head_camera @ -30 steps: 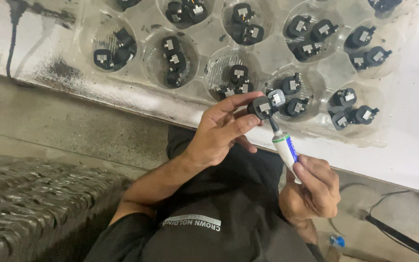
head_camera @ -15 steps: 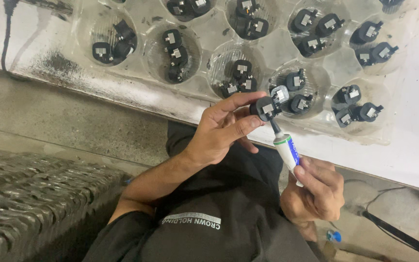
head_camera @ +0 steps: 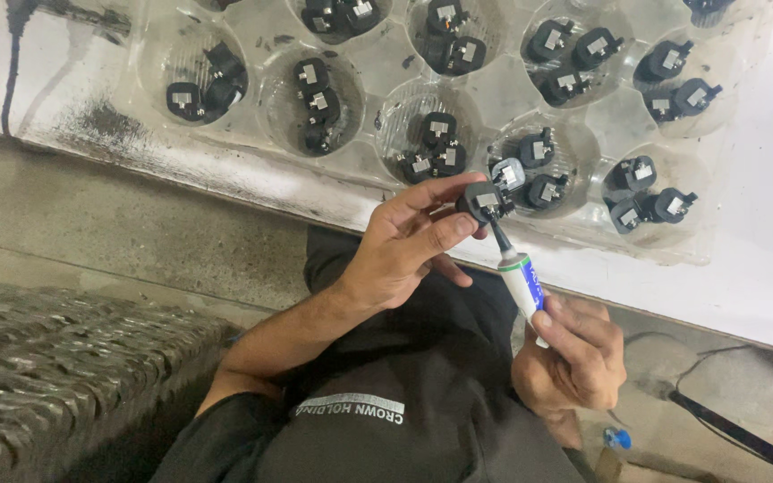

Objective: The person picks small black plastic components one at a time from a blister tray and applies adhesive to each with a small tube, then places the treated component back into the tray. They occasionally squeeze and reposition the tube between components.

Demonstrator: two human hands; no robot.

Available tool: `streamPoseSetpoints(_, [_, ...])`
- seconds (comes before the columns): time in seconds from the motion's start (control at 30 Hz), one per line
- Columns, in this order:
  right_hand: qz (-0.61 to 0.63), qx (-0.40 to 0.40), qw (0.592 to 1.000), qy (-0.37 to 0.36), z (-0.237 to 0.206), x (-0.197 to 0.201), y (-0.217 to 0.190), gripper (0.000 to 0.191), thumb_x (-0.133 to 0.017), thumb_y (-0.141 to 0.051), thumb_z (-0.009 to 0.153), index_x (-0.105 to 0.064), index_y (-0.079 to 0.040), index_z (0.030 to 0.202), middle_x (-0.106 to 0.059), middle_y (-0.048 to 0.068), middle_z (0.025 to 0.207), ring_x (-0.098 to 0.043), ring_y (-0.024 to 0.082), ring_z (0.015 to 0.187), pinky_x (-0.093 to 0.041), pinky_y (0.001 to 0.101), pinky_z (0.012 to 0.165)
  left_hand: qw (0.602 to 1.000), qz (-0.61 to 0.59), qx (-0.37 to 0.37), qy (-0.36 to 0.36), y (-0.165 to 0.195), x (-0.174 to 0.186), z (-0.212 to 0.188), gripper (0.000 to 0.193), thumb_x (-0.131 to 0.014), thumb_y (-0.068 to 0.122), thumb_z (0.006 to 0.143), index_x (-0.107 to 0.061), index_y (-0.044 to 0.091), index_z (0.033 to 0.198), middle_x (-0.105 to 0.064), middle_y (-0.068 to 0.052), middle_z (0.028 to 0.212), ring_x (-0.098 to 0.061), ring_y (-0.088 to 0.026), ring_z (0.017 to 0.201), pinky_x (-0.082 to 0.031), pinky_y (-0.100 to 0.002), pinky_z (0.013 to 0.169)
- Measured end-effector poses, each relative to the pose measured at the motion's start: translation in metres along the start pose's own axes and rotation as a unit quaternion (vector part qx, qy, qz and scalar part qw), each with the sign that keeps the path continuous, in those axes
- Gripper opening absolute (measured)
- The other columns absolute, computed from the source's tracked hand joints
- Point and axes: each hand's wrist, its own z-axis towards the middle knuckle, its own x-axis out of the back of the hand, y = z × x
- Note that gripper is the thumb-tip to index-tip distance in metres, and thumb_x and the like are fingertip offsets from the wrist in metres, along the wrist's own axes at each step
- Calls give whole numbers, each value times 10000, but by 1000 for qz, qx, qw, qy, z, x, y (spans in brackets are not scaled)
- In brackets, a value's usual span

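The left hand point(head_camera: 395, 255) pinches a small black part point(head_camera: 480, 201) between thumb and fingers, just above the clear tray point(head_camera: 386, 188) of similar parts on the table point(head_camera: 762, 224). The right hand point(head_camera: 574, 358) is closed around a white tube point(head_camera: 522, 279), its dark nozzle touching the part. Best to hold the part steady, squeeze gently, and keep the tip on the joint.

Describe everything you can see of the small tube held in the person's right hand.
The tube is small and white, seemingly plastic, with a blue label patch, a green band near its top and a slim dark nozzle. It tilts up and to the left. The right hand grips its lower end, hiding the base. The nozzle tip meets a small black part pinched in the left hand, in front of a clear plastic tray.
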Motion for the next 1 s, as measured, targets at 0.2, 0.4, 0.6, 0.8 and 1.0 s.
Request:
streamPoseSetpoints(0.2, [2,43,993,109,-3,-11,9,333,-696,234,745,-675,5,985,-653,179,1008,-711,322,889,-591,341,705,999,-21,15,26,-11,-9,-2,356,-728,126,1004,-591,2,1308,-645,-62,1053,-667,-136,960,-622,-288,544])
streamPoseSetpoints(0.4, [-13,45,996,75,0,-5,8,314,-711,231,755,-648,10,969,-643,174,1009,-703,319,874,-592,347,703,998,-50,23,42,-17,-8,-1,261,-753,149,988,-592,21,1148,-653,-64,969,-675,-131,856,-594,-260,485])
streamPoseSetpoints(0.6, [-11,28,998,54,6,-9,1,319,-685,251,792,-656,6,995,-640,164,1040,-705,299,902,-599,356,739,998,-45,24,41,-18,-8,-1,241,-753,121,974,-586,19,1115,-680,-84,973,-693,-131,826,-586,-263,461])
streamPoseSetpoints(0.8, [-21,11,999,24,8,-4,-5,350,-711,266,831,-652,-10,1039,-636,153,1091,-709,291,927,-613,365,811,998,-47,17,39,-17,-8,-2,238,-756,112,986,-593,9,1126,-675,-73,983,-682,-119,810,-575,-253,457])
streamPoseSetpoints(1.0, [-18,19,999,41,8,-5,-2,360,-718,253,772,-665,-7,1016,-642,152,1044,-700,294,918,-595,359,755,997,-56,26,49,-19,-7,-2,246,-756,113,967,-586,24,1121,-676,-77,964,-686,-120,794,-573,-249,445])
